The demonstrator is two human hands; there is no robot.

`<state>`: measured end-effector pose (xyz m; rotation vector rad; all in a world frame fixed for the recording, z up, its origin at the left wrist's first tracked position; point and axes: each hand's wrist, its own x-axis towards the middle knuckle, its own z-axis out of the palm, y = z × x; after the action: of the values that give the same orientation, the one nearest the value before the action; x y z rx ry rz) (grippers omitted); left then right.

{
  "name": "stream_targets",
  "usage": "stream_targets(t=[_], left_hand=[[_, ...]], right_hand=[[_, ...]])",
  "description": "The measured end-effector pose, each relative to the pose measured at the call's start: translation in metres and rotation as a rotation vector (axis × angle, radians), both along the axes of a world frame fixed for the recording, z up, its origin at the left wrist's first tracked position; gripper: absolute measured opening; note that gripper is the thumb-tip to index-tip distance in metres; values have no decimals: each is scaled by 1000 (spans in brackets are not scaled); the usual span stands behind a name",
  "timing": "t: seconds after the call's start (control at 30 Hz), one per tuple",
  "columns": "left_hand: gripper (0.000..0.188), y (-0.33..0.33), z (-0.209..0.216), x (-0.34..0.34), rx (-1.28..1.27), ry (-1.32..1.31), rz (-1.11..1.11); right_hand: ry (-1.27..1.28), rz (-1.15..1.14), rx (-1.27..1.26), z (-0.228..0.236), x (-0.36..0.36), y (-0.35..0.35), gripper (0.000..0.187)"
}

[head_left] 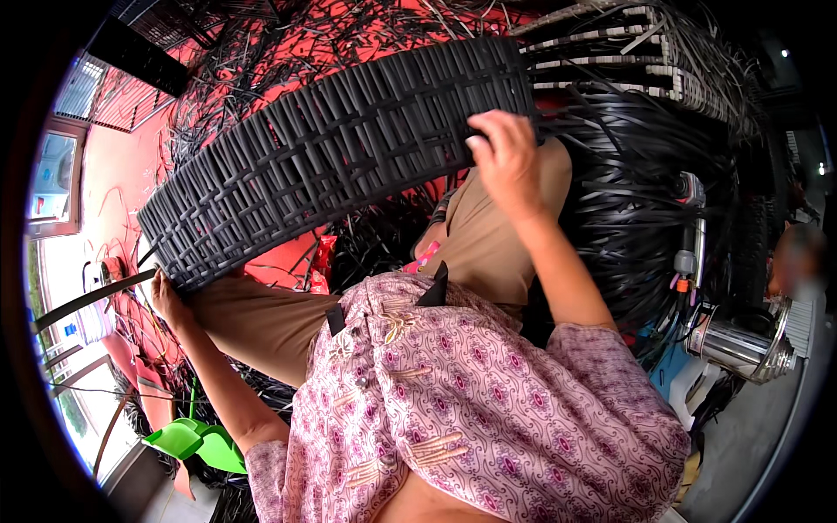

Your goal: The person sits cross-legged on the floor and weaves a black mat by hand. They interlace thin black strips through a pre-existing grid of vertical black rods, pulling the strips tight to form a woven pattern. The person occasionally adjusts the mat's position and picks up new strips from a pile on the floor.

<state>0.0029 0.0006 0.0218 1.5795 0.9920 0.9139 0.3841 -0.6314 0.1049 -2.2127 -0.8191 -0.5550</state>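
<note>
A long, curved black woven panel (340, 139) of close-set plastic strips lies across my knees. At its lower left corner, my left hand (167, 301) pinches a flat dark strip (91, 298) that sticks out to the left. Its fingers are also up against the panel's edge, and part of them is hidden. Over the panel's right end hovers my right hand (507, 161), fingers bent and apart. Nothing shows between them. Whether its fingertips touch the weave I cannot tell.
Loose black strips (628, 174) lie in a thick bundle to the right, below grey strip bundles (610, 61). A power tool (690, 192) and a metal canister (741, 344) are at the far right. A green dustpan (200, 443) stands lower left. Scraps cover the red floor (288, 261).
</note>
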Motion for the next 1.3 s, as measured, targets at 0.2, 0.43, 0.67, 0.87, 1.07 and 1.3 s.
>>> stream_targets(t=[0.2,0.43,0.67,0.87,1.07,1.3], left_hand=[[27,-7,-27,15,-117,-17,-36],[29,2,-30,-1,-102,2,-89],[28,-13,-27,15,-114,-11,-43],[27,7,-2,-32,248,392,118],[24,-215,125,166,880,269,235],[22,-444,118,290,755,292,-712]], right_hand=[[149,-4,-304,24,86,-109,54],[484,83,-340,31,113,-121,37],[110,-106,-460,37,87,-111,19],[477,-167,-316,28,87,-103,26],[808,-188,138,9,85,-118,24],[1040,-192,414,1,92,-112,16]])
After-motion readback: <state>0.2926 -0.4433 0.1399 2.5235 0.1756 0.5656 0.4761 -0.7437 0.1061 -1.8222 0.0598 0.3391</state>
